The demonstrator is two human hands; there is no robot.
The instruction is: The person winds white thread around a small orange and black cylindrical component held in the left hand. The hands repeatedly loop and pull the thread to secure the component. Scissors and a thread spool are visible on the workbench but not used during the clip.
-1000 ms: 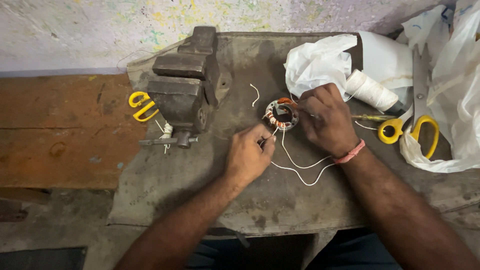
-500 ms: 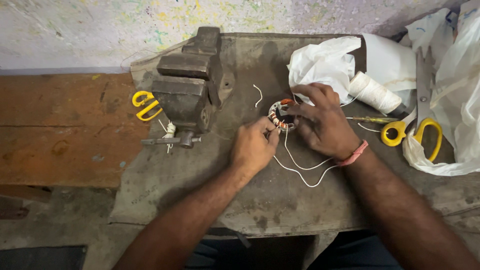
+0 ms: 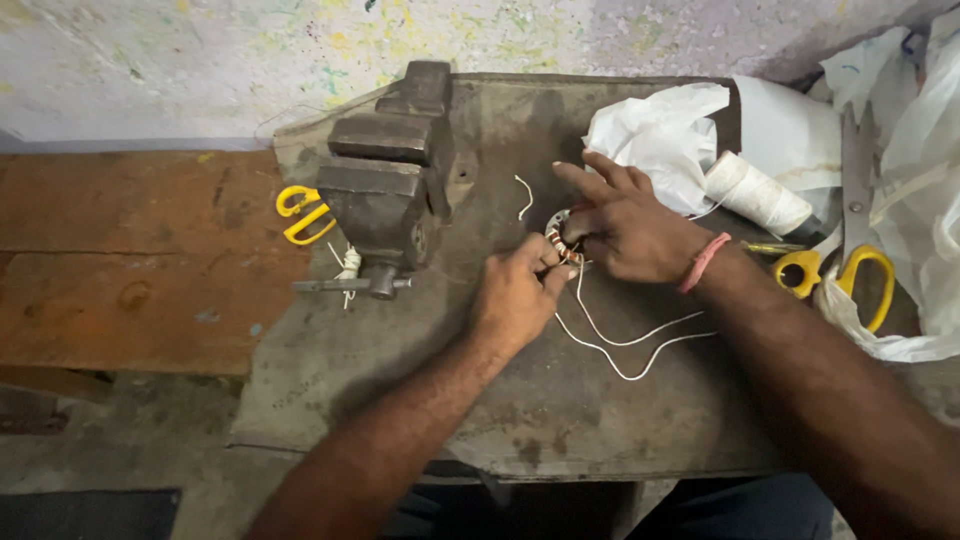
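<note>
A small round motor stator (image 3: 560, 238) with copper windings lies on the dark metal worktop (image 3: 520, 400). My right hand (image 3: 625, 225) rests over its right side and holds it, forefinger stretched out. My left hand (image 3: 517, 292) pinches at the stator's near edge, where white wires (image 3: 620, 345) trail off toward me across the top. A pink band sits on my right wrist.
A heavy bench vise (image 3: 385, 185) stands left of the hands, yellow-handled scissors (image 3: 298, 213) beside it. A spool of white thread (image 3: 758, 192), white plastic bags (image 3: 660, 130) and large yellow-handled shears (image 3: 850, 250) lie at the right. A wooden bench (image 3: 130, 260) adjoins on the left.
Both hands stay on the stator. My right hand has shifted over it with the forefinger now extended, and my left hand has closed in on its near edge.
</note>
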